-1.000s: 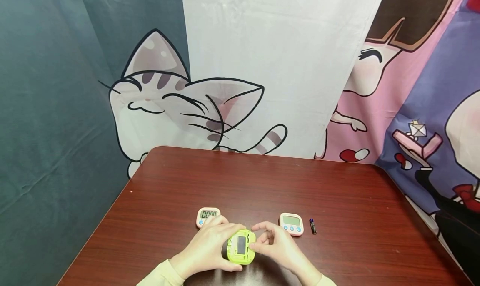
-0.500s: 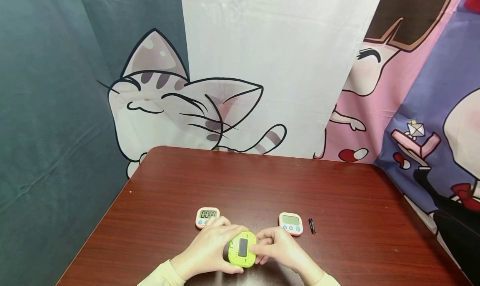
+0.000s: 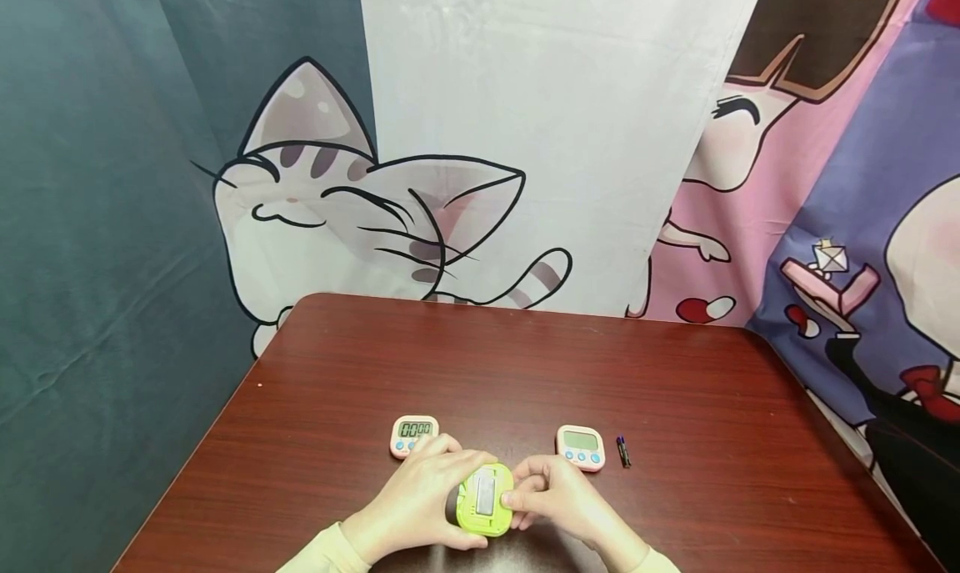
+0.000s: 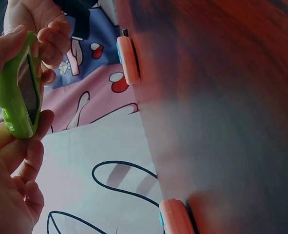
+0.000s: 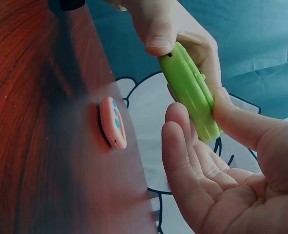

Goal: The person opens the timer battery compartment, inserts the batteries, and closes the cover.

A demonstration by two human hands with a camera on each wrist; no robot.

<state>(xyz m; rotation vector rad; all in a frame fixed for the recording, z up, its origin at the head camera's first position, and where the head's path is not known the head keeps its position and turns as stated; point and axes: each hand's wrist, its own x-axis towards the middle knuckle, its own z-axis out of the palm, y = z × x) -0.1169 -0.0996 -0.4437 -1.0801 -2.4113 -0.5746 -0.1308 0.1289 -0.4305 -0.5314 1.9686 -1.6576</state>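
In the head view my left hand (image 3: 416, 498) grips a lime-green digital timer (image 3: 485, 523) by its edges, thumb on the near side. The timer's back, with a grey rectangle in its middle, faces up; in the left wrist view its dark screen (image 4: 29, 87) shows on the underside. My right hand (image 3: 558, 502) pinches the timer's right edge, thumb on the back and fingers beneath. In the right wrist view the right thumb (image 5: 243, 122) presses the green casing (image 5: 192, 92). The left hand's fingers partly cover a pink-edged timer (image 3: 415, 429) reading zeros.
A second pink-edged timer (image 3: 581, 449) with a blank screen lies just beyond the right hand. Right of it is a small dark cylinder (image 3: 624, 452) with a blue end, like a battery. The brown table (image 3: 480, 356) ends at a printed curtain (image 3: 555, 139).
My right hand has closed in on the timer's right edge, its fingers going beneath. Dark slots seen along that side of the back no longer show. The timer has tilted slightly; its grey rectangle looks lighter.
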